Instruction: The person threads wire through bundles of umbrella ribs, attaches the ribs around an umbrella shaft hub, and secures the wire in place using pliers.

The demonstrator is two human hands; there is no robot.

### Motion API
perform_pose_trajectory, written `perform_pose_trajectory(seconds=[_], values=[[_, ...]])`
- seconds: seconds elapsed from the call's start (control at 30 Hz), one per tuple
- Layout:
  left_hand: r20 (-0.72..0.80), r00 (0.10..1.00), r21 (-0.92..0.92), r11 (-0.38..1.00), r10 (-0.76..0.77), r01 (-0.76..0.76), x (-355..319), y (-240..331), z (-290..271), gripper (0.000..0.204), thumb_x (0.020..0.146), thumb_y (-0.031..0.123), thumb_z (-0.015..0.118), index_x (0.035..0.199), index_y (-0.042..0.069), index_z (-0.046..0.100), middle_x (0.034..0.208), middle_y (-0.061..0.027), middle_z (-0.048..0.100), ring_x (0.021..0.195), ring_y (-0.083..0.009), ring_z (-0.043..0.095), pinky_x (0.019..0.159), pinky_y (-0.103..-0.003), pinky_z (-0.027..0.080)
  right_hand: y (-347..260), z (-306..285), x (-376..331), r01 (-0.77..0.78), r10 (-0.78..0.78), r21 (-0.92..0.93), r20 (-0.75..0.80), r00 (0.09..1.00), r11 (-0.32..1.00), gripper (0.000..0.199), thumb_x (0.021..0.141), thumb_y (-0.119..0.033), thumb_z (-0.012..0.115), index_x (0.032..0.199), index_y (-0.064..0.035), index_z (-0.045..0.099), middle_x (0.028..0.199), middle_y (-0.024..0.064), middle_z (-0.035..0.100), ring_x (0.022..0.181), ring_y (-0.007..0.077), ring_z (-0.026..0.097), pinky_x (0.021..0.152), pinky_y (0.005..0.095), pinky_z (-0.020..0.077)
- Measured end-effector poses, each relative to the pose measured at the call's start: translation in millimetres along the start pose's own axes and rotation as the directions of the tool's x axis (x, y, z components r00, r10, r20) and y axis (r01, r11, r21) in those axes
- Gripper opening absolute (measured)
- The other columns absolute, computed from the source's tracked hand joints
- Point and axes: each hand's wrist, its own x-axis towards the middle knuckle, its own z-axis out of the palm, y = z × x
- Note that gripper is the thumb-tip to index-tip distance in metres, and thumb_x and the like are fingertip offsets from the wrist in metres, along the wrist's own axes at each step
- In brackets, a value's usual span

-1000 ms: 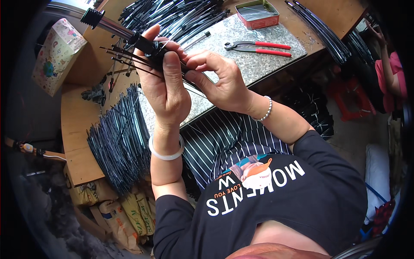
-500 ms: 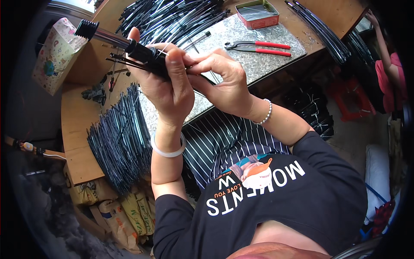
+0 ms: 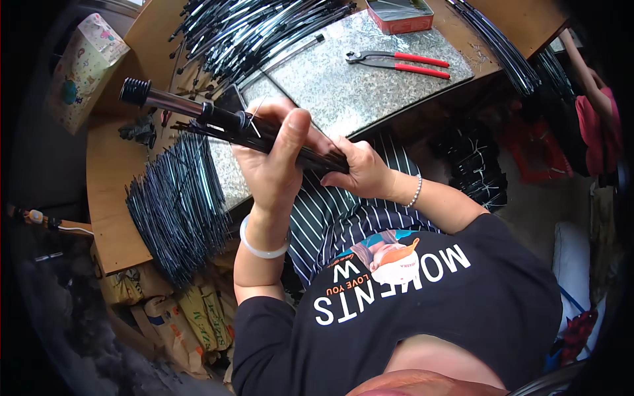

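My left hand (image 3: 271, 158) is closed around what looks like a folded umbrella frame (image 3: 173, 102), thumb on top. Its black threaded end points to the far left, followed by a shiny metal tube and a black collar. A thin pale wire (image 3: 256, 117) sticks out by the collar. Thin black rods lie along the frame through my palm. At the frame's near right end, my right hand (image 3: 366, 173) closes on the dark rods, above my striped apron (image 3: 323, 224). Beyond my hands, red-handled pincers (image 3: 399, 65) lie on a speckled stone slab (image 3: 376, 96).
A red tin (image 3: 404, 25) stands at the slab's far edge. Piles of dark metal rods lie at the far side (image 3: 257, 39) and left (image 3: 175, 204), with more rods (image 3: 502, 59) at the far right. Another person's arm (image 3: 588, 69) shows at the right edge.
Both hands have come nearer to me with the frame. My right hand has shifted from the pinch near my left fingers to the frame's near end.
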Motion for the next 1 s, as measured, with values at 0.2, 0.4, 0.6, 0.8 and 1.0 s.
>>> perform_pose_trajectory(seconds=[0.2,0.4,0.6,0.8,1.0], values=[[-0.022,0.999,0.101,0.994,0.045,-0.043,-14,-15,-9,0.031,0.09,0.011,0.053,0.114,-0.008,0.05,0.086,-0.0126,0.059,0.064,-0.0128,0.057,0.06,-0.028,0.05,-33,-20,42,0.417,-0.501,-0.278,-0.452,0.738,0.865,0.067,0.071,-0.054,0.064,0.115,-0.0041,0.052,0.104,0.0127,0.055,0.082,0.0241,0.056,0.068,0.0309,0.0474],[-0.003,0.979,0.54,0.824,0.206,-0.172,-34,-27,5,0.038,0.087,0.015,0.059,0.114,-0.01,0.051,0.108,-0.0185,0.061,0.079,-0.0127,0.06,0.073,-0.028,0.048,-62,-48,41,0.489,-0.646,-0.538,-0.143,0.75,0.687,0.034,0.082,-0.037,0.061,0.094,-0.0051,0.06,0.078,0.0061,0.055,0.064,0.0186,0.052,0.055,0.0287,0.0419],[-0.016,0.995,0.515,0.853,0.103,-0.08,-46,-36,3,0.038,0.088,0.016,0.058,0.114,-0.01,0.051,0.109,-0.0167,0.058,0.084,-0.009,0.056,0.075,-0.023,0.045,-68,-44,24,0.051,-0.036,0.168,-0.092,0.995,0.984,0.018,0.087,-0.02,0.057,0.078,-0.005,0.058,0.055,-0.0005,0.045,0.051,0.0122,0.045,0.047,0.0259,0.0372],[-0.206,0.963,0.404,0.882,-0.172,0.244,-40,-25,-3,0.029,0.09,0.007,0.051,0.114,-0.009,0.053,0.061,0.0001,0.056,0.046,-0.0025,0.046,0.043,-0.018,0.037,-27,-88,33,-0.424,0.387,0.277,0.177,0.905,0.863,0.029,0.088,-0.029,0.055,0.076,-0.003,0.055,0.059,-0.001,0.047,0.056,0.0091,0.048,0.052,0.0228,0.0405],[-0.28,0.941,0.045,0.976,-0.19,0.211,-30,-14,-10,0.025,0.092,0.008,0.048,0.11,-0.007,0.056,0.048,0.0059,0.042,0.037,-0.0001,0.034,0.034,-0.017,0.026,75,-172,15,0.023,-0.28,-0.975,-0.042,0.959,0.222,0.025,0.083,-0.028,0.061,0.092,-0.0051,0.058,0.089,0.0089,0.055,0.085,0.0274,0.054,0.072,0.0367,0.0455]])
